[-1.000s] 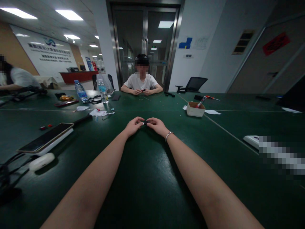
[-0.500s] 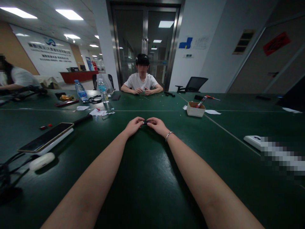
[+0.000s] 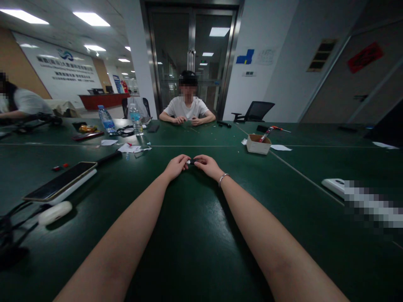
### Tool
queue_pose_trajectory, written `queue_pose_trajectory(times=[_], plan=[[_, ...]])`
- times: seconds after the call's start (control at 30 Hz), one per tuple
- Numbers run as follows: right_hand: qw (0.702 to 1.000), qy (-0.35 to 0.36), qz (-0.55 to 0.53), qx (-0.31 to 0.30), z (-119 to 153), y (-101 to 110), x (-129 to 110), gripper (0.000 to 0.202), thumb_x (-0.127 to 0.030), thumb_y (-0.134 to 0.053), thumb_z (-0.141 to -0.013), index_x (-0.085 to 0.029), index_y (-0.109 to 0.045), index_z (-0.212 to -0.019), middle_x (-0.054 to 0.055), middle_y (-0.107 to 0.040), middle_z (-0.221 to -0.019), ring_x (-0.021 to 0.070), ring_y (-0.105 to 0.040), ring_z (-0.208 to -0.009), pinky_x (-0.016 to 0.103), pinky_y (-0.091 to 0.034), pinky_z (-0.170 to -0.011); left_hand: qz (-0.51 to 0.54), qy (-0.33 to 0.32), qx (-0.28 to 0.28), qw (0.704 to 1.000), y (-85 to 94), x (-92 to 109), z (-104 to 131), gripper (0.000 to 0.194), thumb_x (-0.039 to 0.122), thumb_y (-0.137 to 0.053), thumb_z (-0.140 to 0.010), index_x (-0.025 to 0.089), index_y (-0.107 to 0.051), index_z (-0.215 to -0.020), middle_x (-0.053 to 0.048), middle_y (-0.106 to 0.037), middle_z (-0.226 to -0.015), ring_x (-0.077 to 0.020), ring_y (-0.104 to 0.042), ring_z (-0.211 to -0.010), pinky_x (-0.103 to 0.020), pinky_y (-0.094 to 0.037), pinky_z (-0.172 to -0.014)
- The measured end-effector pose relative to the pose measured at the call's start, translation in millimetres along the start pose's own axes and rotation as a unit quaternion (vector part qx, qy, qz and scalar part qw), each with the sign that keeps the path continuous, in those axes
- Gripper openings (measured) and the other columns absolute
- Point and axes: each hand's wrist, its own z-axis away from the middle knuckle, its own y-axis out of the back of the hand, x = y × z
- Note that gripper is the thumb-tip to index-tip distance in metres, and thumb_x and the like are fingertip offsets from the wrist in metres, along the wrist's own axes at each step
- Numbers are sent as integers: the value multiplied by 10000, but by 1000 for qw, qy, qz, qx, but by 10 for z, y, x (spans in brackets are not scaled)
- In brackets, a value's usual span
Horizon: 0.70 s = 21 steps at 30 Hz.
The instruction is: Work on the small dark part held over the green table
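Both of my arms stretch forward over the green table, and the hands meet near its middle. My left hand (image 3: 176, 167) is closed in a pinch at the left end of a small black-and-silver object (image 3: 192, 161). From the other side, my right hand (image 3: 206, 165) grips the black end between thumb and fingers. A bright silver part shows between the two hands. The object is too small for me to tell its kind, and the fingers hide its ends. A silver bracelet (image 3: 222, 179) circles my right wrist.
A phone (image 3: 63, 180) on a white block, a white rounded case (image 3: 55, 213) and dark cables lie at left. Bottles (image 3: 136, 119) and paper scraps (image 3: 132, 149) stand beyond. A small box (image 3: 258, 144) sits at right. Across the table sits a person (image 3: 188, 107).
My left hand has shifted very slightly left, and more of the silver part shows between the hands. My right hand has stayed in place.
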Motion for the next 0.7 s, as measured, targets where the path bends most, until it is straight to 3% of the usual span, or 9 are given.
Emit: queue_pose_trajectory(times=[0.13,0.27,0.4,0.53,0.7], plan=[[1000,0,4,1,5,4,-2,252,-172,-659,-753,-141,-641,-1002,16,-647,-765,95,-555,-627,244,-464,-645,10,-3,6,1000,-5,-8,-5,304,338,-566,-785,183,-625,-1040,-15,-624,-811,-106,-550,-635,-261,-458,-639],[1000,11,2,-6,7,12,3,242,-185,-657,-760,-148,-645,-999,15,-648,-773,93,-559,-633,239,-469,-646,14,0,-10,1000,3,-4,1,324,387,-472,-848,169,-626,-1031,-12,-602,-702,-117,-544,-619,-265,-451,-624],[1000,10,5,-5,9,12,1,240,-185,-658,-762,-152,-644,-999,11,-646,-761,93,-562,-634,233,-468,-635,11,-1,-4,1000,10,-22,-6,321,371,-555,-799,188,-625,-1054,-23,-631,-822,-116,-561,-673,-264,-461,-652],[1000,14,11,-2,7,14,9,245,-188,-663,-759,-154,-645,-1001,14,-651,-767,94,-569,-646,235,-471,-644,9,0,-14,1000,9,-40,-14,352,411,-461,-857,168,-621,-1055,-11,-599,-688,-119,-546,-621,-263,-450,-626],[1000,12,7,0,-8,15,36,250,-197,-674,-752,-162,-650,-998,16,-657,-776,94,-571,-640,244,-483,-658,-1,7,10,1000,11,-13,1,312,372,-559,-796,192,-636,-1039,-29,-635,-862,-111,-549,-651,-264,-458,-643]])
